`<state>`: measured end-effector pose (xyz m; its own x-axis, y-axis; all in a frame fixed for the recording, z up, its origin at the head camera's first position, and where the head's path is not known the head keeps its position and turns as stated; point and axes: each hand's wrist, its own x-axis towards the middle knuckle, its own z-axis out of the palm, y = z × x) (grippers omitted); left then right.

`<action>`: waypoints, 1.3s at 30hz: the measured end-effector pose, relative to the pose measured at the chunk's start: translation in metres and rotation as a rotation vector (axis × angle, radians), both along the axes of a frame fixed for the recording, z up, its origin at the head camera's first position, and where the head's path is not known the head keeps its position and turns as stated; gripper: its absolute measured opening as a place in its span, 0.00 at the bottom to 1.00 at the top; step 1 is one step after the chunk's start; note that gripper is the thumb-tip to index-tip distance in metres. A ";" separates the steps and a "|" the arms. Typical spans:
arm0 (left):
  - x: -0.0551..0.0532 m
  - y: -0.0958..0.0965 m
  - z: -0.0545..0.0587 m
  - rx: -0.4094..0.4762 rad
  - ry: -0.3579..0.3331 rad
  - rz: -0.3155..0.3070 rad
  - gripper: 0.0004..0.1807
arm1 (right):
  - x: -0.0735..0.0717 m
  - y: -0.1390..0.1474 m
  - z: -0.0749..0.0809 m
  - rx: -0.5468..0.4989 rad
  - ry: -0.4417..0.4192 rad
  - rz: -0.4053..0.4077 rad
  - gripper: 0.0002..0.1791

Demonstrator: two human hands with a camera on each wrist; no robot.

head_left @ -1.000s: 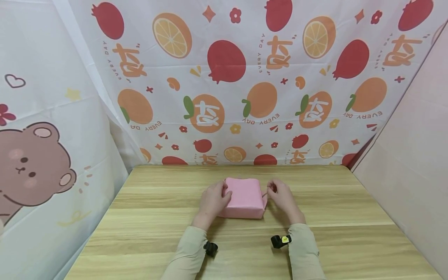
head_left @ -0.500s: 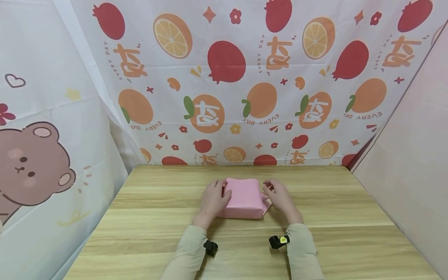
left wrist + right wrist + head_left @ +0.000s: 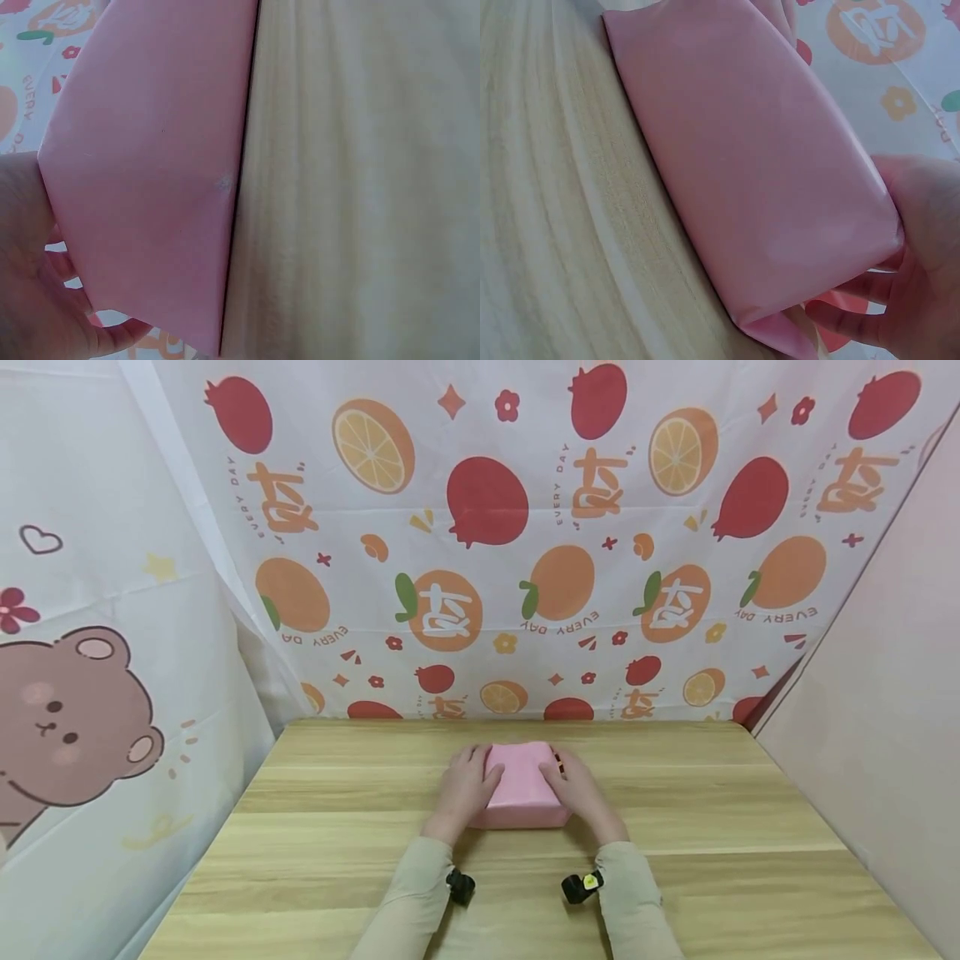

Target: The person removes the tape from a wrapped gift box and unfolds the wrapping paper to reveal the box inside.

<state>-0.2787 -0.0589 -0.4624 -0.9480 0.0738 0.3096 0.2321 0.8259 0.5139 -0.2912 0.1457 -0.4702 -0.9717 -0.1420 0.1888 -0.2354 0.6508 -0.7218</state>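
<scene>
A pink wrapped, box-shaped package [image 3: 521, 785] lies flat between both hands on the wooden table. My left hand [image 3: 463, 787] grips its left end, thumb on top and fingers along the far and left side; in the left wrist view the fingers [image 3: 71, 304] curl behind the smooth pink side. At the other end my right hand [image 3: 581, 789] holds it the same way, the thumb over the top edge. A loose folded flap [image 3: 784, 330] sticks out at the package's right lower corner in the right wrist view. The package's underside is hidden.
The wooden table [image 3: 337, 860] reaches back to a fruit-print curtain [image 3: 487, 593]. A bear-print curtain [image 3: 187, 710] hangs at the left and a pale panel [image 3: 885, 693] stands at the right. Each wrist wears a small black camera [image 3: 581, 887].
A second ago my right hand pinched the flap at the package's right end. It let go, moved left and now grips that end. My left hand moved slightly right.
</scene>
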 end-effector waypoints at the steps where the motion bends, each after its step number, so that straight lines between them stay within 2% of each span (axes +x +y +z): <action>1: -0.002 0.000 -0.001 -0.005 0.001 -0.008 0.28 | -0.001 0.000 0.000 0.002 -0.007 -0.005 0.31; 5: -0.014 0.000 -0.001 -0.017 -0.003 -0.029 0.29 | -0.008 -0.001 0.000 0.043 -0.036 -0.023 0.34; 10: -0.026 0.000 0.002 -0.013 0.009 -0.051 0.27 | -0.014 -0.005 0.005 0.095 -0.044 -0.052 0.31; 14: -0.029 0.000 0.004 -0.021 -0.015 -0.068 0.26 | -0.015 -0.006 0.005 0.123 -0.020 -0.073 0.28; 18: -0.027 0.000 0.005 -0.034 -0.010 -0.084 0.25 | -0.012 -0.007 0.008 0.127 0.024 -0.081 0.27; 24: -0.011 -0.004 0.011 -0.076 0.031 -0.133 0.24 | 0.003 -0.002 0.015 0.152 0.133 -0.017 0.25; 28: 0.004 -0.008 0.016 -0.111 0.066 -0.184 0.20 | 0.020 0.005 0.020 0.192 0.203 0.054 0.23; 32: 0.018 -0.012 0.018 -0.174 0.120 -0.231 0.16 | 0.037 0.015 0.024 0.267 0.311 0.113 0.20; 35: 0.031 -0.016 0.021 -0.223 0.210 -0.273 0.12 | 0.050 0.023 0.025 0.317 0.400 0.150 0.18; 39: 0.051 -0.021 0.026 -0.259 0.357 -0.346 0.08 | 0.070 0.032 0.026 0.322 0.484 0.197 0.15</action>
<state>-0.2277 -0.0797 -0.4365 -0.6946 0.4780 0.5377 0.6342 0.7596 0.1440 -0.2213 0.1782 -0.4438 -0.7361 -0.4338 0.5197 -0.6254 0.7295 -0.2769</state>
